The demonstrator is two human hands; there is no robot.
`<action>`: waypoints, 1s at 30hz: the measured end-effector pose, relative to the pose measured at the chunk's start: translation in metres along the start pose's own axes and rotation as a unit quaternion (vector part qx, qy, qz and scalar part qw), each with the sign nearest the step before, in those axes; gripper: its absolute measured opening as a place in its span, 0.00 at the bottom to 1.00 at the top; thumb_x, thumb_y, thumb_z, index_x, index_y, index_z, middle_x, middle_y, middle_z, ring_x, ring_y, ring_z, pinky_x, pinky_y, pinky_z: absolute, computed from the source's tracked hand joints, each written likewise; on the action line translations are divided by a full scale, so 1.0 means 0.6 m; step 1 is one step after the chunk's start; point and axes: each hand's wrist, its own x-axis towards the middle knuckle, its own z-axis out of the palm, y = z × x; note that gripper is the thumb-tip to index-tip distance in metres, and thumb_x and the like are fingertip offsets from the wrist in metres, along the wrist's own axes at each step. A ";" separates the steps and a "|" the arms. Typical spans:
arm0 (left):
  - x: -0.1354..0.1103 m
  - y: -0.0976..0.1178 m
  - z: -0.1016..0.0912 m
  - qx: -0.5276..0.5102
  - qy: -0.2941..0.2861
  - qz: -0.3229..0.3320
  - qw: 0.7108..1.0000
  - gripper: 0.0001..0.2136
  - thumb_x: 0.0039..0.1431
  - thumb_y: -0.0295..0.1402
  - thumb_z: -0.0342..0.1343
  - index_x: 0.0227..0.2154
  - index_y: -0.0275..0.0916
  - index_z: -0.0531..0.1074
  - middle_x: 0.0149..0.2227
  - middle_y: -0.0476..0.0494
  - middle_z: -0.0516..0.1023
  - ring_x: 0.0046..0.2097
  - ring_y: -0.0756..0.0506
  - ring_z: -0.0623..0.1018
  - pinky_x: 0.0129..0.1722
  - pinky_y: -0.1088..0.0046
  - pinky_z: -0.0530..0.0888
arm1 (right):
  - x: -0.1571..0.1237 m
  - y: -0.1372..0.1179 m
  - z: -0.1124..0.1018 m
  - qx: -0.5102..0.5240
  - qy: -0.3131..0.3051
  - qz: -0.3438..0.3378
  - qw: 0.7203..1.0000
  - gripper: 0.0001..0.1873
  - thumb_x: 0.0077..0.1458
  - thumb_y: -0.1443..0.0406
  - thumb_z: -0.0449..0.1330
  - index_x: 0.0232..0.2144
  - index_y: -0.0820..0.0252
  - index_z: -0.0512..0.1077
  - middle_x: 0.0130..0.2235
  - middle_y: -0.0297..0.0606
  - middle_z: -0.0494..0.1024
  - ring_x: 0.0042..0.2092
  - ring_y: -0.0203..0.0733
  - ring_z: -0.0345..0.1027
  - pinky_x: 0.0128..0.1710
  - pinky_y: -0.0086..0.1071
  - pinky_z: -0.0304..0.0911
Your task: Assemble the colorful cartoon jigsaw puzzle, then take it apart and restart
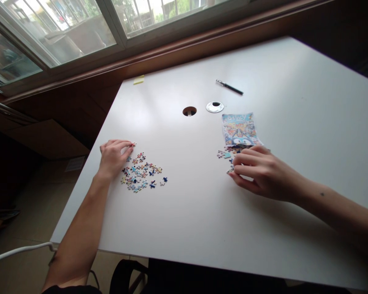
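Observation:
On the left of the white table, my left hand (114, 156) pinches a small reddish puzzle piece (133, 144) between thumb and fingertips. Just right of it spreads a loose pile of puzzle pieces (141, 173) in mixed colours. My right hand (254, 169) is closed on another puzzle piece (230, 171), mostly covered by the fingers. Beside that hand lie more puzzle pieces (225, 154), some hidden under it. Directly behind them is a colourful printed picture sheet or packet (239, 128) with a cartoon penguin-like face; its near edge meets the pieces.
A black pen (230, 87) lies toward the back of the table (190, 216). The table has a round cable hole (189, 111), with a silver cover (215, 107) lying next to it. A yellow sticky note (139, 79) is at the far left edge. Windows (76, 32) stand behind.

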 end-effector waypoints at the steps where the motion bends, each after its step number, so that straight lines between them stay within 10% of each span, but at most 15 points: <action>1: 0.000 0.001 -0.002 -0.001 0.011 -0.005 1.000 0.11 0.64 0.42 0.55 0.41 0.46 0.80 0.49 0.45 0.83 0.55 0.36 0.74 0.58 0.53 0.57 | 0.000 0.001 0.000 -0.001 -0.002 -0.001 1.000 0.13 0.62 0.67 0.59 0.24 0.58 0.68 0.30 0.35 0.72 0.33 0.39 0.64 0.43 0.37 0.59; 13: 0.006 -0.004 -0.011 -0.153 0.107 -0.183 0.965 0.18 0.62 0.47 0.56 0.42 0.39 0.82 0.41 0.42 0.84 0.39 0.42 0.81 0.42 0.67 0.74 | 0.001 0.002 -0.001 -0.010 -0.002 -0.009 1.000 0.12 0.62 0.67 0.59 0.25 0.58 0.68 0.30 0.35 0.72 0.33 0.39 0.64 0.43 0.38 0.59; 19: 0.004 -0.010 -0.022 -0.002 0.123 -0.085 0.989 0.12 0.62 0.42 0.58 0.34 0.41 0.82 0.41 0.43 0.84 0.49 0.38 0.78 0.54 0.59 0.68 | 0.001 0.001 -0.001 -0.009 0.003 -0.008 1.000 0.13 0.62 0.67 0.59 0.24 0.58 0.68 0.30 0.35 0.73 0.33 0.39 0.65 0.43 0.37 0.59; 24: -0.004 -0.009 -0.039 0.068 0.005 0.020 0.997 0.08 0.58 0.39 0.60 0.28 0.45 0.80 0.50 0.48 0.81 0.55 0.36 0.74 0.56 0.54 0.62 | 0.001 0.002 -0.001 -0.014 -0.003 -0.010 1.000 0.13 0.62 0.67 0.59 0.24 0.59 0.68 0.30 0.35 0.72 0.33 0.38 0.64 0.43 0.37 0.60; 30: -0.002 -0.014 -0.025 0.067 0.020 -0.008 0.998 0.10 0.62 0.40 0.56 0.35 0.44 0.81 0.48 0.45 0.82 0.52 0.37 0.76 0.53 0.57 0.65 | 0.002 0.001 -0.002 -0.008 0.001 -0.009 1.000 0.14 0.62 0.67 0.59 0.24 0.58 0.68 0.30 0.35 0.72 0.33 0.38 0.64 0.43 0.37 0.59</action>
